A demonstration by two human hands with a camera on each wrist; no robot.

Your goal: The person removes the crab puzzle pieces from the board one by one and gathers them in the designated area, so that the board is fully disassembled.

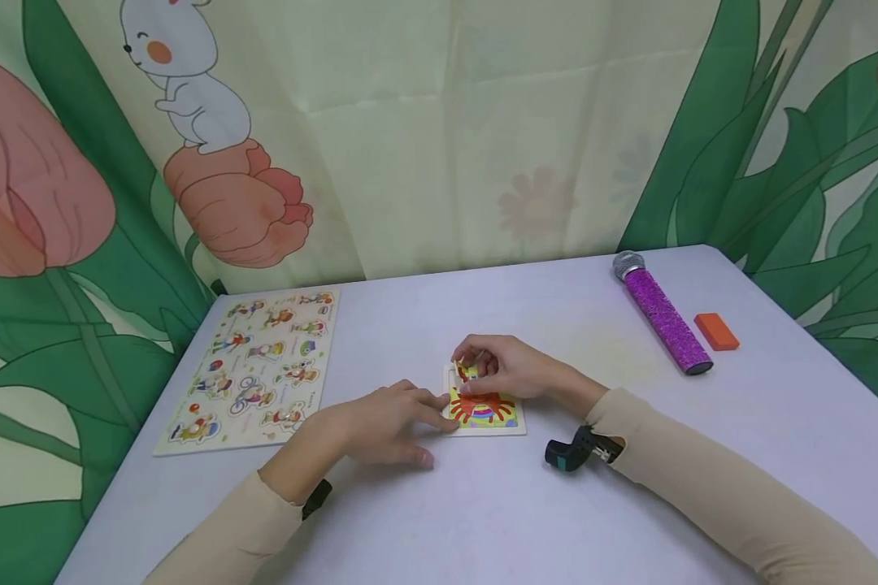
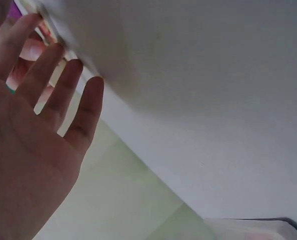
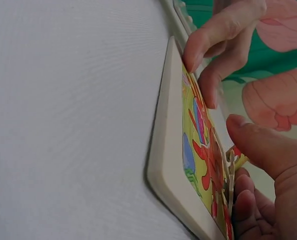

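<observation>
A small crab puzzle (image 1: 486,410) in red and yellow, set in a pale wooden frame, lies flat at the middle of the table. My right hand (image 1: 508,367) is over its upper part and pinches a puzzle piece (image 1: 468,370) between thumb and fingers. That puzzle piece (image 3: 232,172) stands tilted up from the board in the right wrist view. At the puzzle's left edge, my left hand (image 1: 391,422) rests with its fingers extended, the fingertips touching the board. The left wrist view shows the left hand (image 2: 43,130) with its fingers spread.
A larger board with cartoon animal pictures (image 1: 267,374) lies on the left of the table (image 1: 439,520). Toward the back right are a glittery purple microphone (image 1: 662,313) and an orange block (image 1: 717,331). A printed curtain (image 1: 424,146) hangs behind the table.
</observation>
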